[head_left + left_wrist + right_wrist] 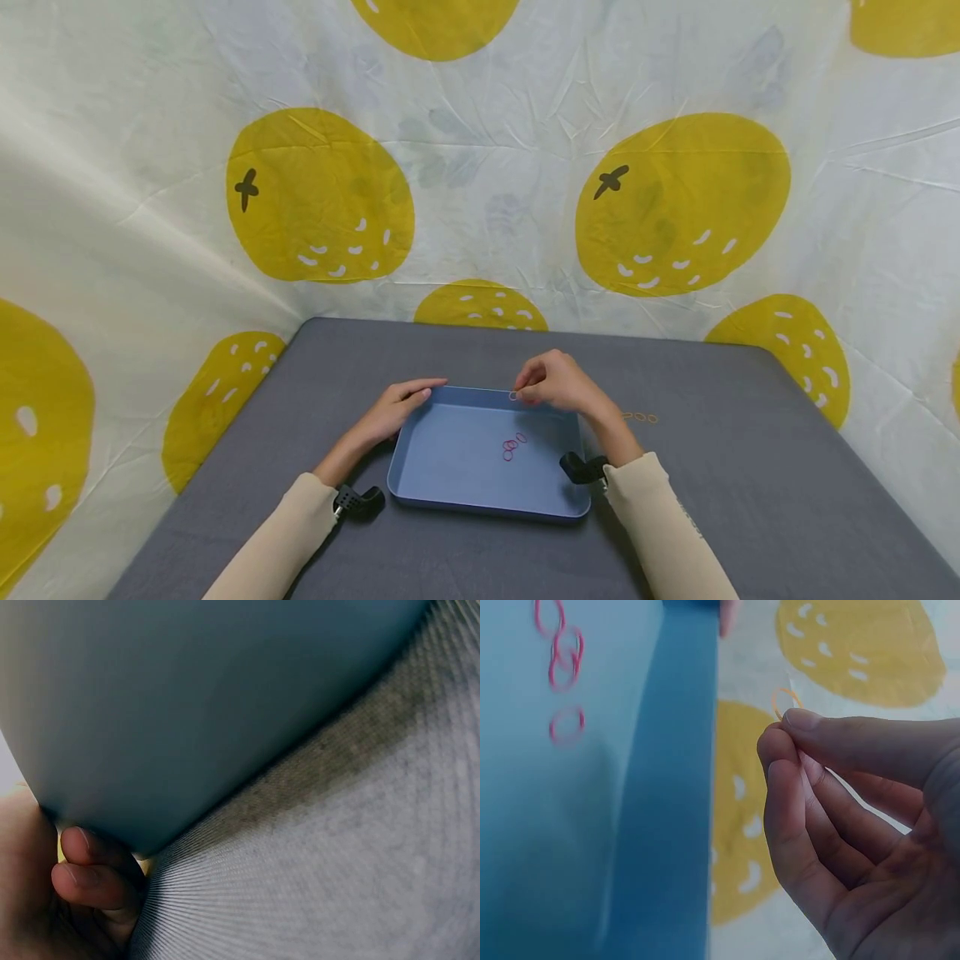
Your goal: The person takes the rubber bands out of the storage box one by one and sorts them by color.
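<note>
A shallow blue tray (450,458) lies on the table, and my left hand (390,410) holds it at its far left corner. In the left wrist view, curled fingers (90,881) show against the outside of the tray. Above the far right part of the tray, my right hand (558,382) pinches a thin yellow rubber band (796,697) between thumb and fingertips. Several red rubber bands (509,445) lie inside the tray, right of its middle, some overlapping. To the right of the tray, several yellow rubber bands (640,416) lie in a row, partly hidden by the right wrist.
Dark grey cloth covers the table (750,500). Behind it hangs a white curtain (495,208) with large yellow fruit prints. Each wrist carries a black camera mount, the right one (581,468) over the tray's right edge.
</note>
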`<state>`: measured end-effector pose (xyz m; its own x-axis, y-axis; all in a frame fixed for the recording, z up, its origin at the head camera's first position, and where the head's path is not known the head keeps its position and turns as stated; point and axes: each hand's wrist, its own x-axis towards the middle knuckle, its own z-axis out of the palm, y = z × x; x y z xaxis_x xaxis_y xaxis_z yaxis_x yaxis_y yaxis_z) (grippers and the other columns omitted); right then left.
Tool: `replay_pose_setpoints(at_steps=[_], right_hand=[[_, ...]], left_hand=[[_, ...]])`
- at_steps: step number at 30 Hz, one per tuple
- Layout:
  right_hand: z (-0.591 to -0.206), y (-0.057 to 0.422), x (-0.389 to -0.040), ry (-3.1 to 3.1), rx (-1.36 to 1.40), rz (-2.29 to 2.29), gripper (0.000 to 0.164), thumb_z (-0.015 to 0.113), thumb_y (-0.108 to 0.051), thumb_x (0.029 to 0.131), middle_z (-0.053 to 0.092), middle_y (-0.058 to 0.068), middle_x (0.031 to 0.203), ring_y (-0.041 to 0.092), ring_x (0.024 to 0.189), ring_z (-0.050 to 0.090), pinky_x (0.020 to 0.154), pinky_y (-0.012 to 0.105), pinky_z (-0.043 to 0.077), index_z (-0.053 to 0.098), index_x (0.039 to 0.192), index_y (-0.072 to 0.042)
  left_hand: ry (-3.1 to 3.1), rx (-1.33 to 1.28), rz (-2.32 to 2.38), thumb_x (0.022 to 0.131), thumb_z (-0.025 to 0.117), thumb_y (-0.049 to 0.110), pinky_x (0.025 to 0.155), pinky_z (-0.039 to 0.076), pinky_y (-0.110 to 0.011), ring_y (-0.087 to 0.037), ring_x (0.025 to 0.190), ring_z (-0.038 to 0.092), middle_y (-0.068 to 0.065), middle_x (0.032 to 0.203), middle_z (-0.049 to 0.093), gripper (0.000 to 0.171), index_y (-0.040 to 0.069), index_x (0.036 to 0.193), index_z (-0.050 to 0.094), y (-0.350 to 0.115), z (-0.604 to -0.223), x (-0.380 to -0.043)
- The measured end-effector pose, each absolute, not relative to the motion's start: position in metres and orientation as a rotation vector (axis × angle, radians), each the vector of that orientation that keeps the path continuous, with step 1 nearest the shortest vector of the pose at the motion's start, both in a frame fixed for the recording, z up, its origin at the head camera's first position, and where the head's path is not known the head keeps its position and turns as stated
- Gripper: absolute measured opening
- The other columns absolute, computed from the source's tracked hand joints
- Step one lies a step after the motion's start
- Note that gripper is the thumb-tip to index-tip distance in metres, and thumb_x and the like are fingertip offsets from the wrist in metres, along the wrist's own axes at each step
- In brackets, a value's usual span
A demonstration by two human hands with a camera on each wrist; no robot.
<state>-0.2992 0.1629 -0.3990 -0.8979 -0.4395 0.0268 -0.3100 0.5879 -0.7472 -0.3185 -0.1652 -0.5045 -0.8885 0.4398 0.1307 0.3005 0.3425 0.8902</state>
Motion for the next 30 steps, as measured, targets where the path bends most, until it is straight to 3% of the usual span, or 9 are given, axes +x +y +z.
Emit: replay_pose_setpoints(at_steps=[11, 22, 30], right_hand=[[-0.396, 0.224, -0.295, 2.723, -0.572, -1.214, 0.006, 0.076, -0.004, 0.091, 0.079, 0.015, 0.089, 0.03, 0.078, 0.076, 0.075, 0.048, 0.063, 0.078, 0.094, 0.001], [-0.404, 0.271, -0.289, 2.778, -0.465, -1.147, 0.007, 0.076, -0.007, 0.092, 0.078, 0.016, 0.087, 0.032, 0.076, 0.073, 0.066, 0.037, 0.058, 0.079, 0.094, -0.001], [-0.401, 0.3, -0.285, 2.763, -0.412, -1.186, 0.013, 0.074, -0.008, 0.094, 0.078, 0.02, 0.097, 0.028, 0.081, 0.075, 0.075, 0.039, 0.062, 0.077, 0.101, 0.003]], left_hand=[[2.464, 0.671, 1.596, 0.112, 0.047, 0.026, 0.12, 0.037, -0.056, -0.03, 0.146, 0.048, -0.008, 0.152, 0.058, 0.038, 0.018, 0.146, 0.061, -0.167, -0.506, -0.317], [2.456, 0.677, 1.605, 0.112, 0.048, 0.028, 0.119, 0.038, -0.057, -0.031, 0.145, 0.05, -0.009, 0.152, 0.058, 0.039, 0.017, 0.147, 0.061, -0.167, -0.507, -0.318], [2.459, 0.694, 1.617, 0.111, 0.048, 0.027, 0.119, 0.038, -0.057, -0.032, 0.145, 0.05, -0.009, 0.151, 0.059, 0.038, 0.017, 0.145, 0.062, -0.166, -0.506, -0.32]])
